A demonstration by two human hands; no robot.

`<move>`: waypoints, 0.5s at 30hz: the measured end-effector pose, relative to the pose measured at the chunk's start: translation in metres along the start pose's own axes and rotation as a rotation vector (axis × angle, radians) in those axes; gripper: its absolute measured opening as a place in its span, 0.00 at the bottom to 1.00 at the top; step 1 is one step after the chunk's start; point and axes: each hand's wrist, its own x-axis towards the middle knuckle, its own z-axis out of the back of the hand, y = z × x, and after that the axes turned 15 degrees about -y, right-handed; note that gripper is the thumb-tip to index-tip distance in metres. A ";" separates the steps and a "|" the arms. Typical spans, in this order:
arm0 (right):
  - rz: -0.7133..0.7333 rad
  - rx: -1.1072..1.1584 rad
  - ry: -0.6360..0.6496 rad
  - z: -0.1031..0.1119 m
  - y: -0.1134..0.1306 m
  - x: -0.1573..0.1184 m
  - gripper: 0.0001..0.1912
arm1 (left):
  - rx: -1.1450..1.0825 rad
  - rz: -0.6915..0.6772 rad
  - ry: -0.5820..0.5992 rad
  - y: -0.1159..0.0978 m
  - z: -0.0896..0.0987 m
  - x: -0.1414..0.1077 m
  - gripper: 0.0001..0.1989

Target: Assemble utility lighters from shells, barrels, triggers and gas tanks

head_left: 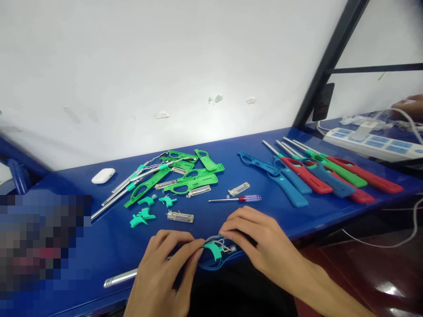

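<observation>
At the table's front edge lies an opened blue stick lighter (211, 265), with its teal trigger (213, 251) and thin white wires (227, 246) exposed. Its metal tube (120, 278) sticks out to the left, partly behind my left hand (168, 268). The thumb and fingers of that hand are closed on the lighter just left of the trigger. My right hand (259, 237) pinches at a wire near the handle's upper edge; the fingertips partly hide the contact. A screwdriver (244, 198) with a clear purple handle rests behind my right hand.
Green handle halves (194, 180), metal tubes (119, 198), teal triggers (142, 216) and clear fuel tanks (180, 217) lie behind my hands. Several assembled lighters (307, 176) sit at right. A white earphone case (103, 175) is at left, a power strip (373, 143) far right.
</observation>
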 end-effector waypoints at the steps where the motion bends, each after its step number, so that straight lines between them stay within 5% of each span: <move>1: -0.004 -0.003 0.005 0.001 0.000 0.000 0.06 | -0.001 0.009 -0.002 0.000 -0.001 0.000 0.11; 15: -0.035 0.022 0.027 -0.001 0.005 0.007 0.05 | 0.001 0.036 -0.013 -0.003 0.000 0.000 0.09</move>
